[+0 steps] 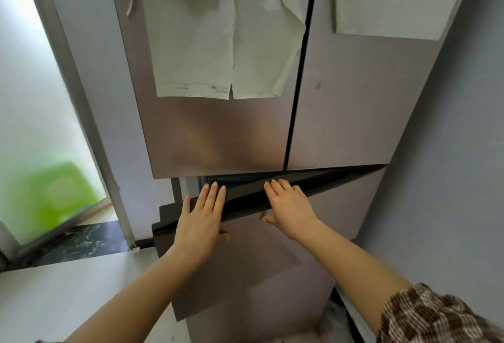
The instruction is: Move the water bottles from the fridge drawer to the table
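Note:
A tall brushed-metal fridge fills the view. Below its two upper doors, the fridge drawer [341, 201] stands out a little, more at its left end, with a dark gap above its top edge. My left hand [201, 214] lies over the left part of that dark top edge, fingers on top and thumb on the front panel. My right hand [289, 203] holds the edge further right in the same way. The drawer's inside is hidden, and no water bottles or table are in view.
Sheets of paper [215, 42] hang on the upper left fridge door [218, 130], another sheet [390, 1] on the right door. A grey wall [450, 151] stands close on the right. A frosted glass door [41, 124] and dark threshold [81, 241] are at left.

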{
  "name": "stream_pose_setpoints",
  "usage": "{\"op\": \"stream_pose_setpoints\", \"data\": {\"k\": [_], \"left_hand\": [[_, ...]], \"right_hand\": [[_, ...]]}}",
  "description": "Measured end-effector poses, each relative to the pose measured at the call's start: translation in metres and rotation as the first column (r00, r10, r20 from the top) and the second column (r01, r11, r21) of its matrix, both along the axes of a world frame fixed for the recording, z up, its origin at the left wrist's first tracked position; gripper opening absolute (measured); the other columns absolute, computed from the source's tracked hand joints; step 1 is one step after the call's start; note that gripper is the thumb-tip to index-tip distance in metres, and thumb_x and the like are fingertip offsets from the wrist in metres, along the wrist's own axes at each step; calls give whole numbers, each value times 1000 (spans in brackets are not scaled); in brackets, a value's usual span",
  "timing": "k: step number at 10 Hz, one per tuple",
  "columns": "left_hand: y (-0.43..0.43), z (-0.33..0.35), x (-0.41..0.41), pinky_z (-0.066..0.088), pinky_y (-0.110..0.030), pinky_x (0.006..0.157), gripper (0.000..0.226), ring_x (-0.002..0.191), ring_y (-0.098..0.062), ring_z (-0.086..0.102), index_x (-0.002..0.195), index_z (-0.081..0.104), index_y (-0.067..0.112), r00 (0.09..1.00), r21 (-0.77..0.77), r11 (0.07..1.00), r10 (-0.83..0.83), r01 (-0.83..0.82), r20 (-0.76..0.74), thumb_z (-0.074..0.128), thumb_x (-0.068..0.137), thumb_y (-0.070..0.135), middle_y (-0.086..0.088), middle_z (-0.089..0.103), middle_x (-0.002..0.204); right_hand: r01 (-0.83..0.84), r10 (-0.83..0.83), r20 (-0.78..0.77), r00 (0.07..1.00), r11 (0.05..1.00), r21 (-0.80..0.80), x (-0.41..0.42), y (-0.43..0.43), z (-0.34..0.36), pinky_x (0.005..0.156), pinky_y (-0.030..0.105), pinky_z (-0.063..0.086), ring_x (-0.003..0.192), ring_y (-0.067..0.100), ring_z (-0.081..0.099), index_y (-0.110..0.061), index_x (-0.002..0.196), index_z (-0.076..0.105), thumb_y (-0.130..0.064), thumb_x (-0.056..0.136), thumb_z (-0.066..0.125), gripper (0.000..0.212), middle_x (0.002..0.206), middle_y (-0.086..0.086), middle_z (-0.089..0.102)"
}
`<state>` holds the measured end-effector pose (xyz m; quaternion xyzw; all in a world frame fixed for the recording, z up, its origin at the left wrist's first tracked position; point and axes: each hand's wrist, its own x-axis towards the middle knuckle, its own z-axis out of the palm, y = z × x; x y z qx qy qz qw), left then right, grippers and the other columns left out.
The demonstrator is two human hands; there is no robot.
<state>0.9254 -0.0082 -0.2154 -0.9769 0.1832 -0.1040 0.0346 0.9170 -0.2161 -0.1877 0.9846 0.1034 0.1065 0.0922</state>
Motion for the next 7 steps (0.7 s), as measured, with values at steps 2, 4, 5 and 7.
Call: {"op": "stream_pose_setpoints", "data": {"k": [2, 4, 5, 7], "left_hand": [[31, -23, 55, 10, -47, 119, 99, 145, -29, 11, 148, 23, 12, 913, 21, 980, -190, 196, 360, 69, 74, 57, -10, 15, 157], [41, -38, 91, 6, -46, 117, 112, 144, -30, 15, 151, 10, 15, 900, 43, 977, -207, 207, 383, 81, 68, 42, -9, 9, 160], [46, -50, 103, -2, -46, 117, 115, 146, -25, -11, 149, -9, 19, 882, 88, 976, -217, 198, 419, 75, 74, 42, -6, -22, 157], [44, -52, 104, -14, -46, 115, 107, 143, -26, -24, 150, -10, 18, 894, 103, 985, -168, 138, 416, 67, 81, 46, -7, -31, 154]], "right_hand": [[74, -51, 138, 989, 983, -166, 32, 7, -10, 102, 40, 40, 131, 26, 44, -11, 143, 39, -44, 83, 68, 75, 143, 11, 46], [41, 27, 343, 939, 981, -188, 64, 9, -17, 83, 38, 53, 105, 24, 62, -15, 108, 70, -32, 49, 92, 65, 112, 7, 68], [24, 39, 416, 909, 989, -145, 72, 6, -18, 80, 41, 54, 106, 27, 46, -12, 103, 71, -24, 49, 91, 59, 108, 9, 68], [-43, 23, 337, 941, 998, 51, 64, 7, -8, 88, 43, 48, 110, 29, 58, -11, 109, 65, -44, 62, 86, 60, 116, 11, 61]]}}
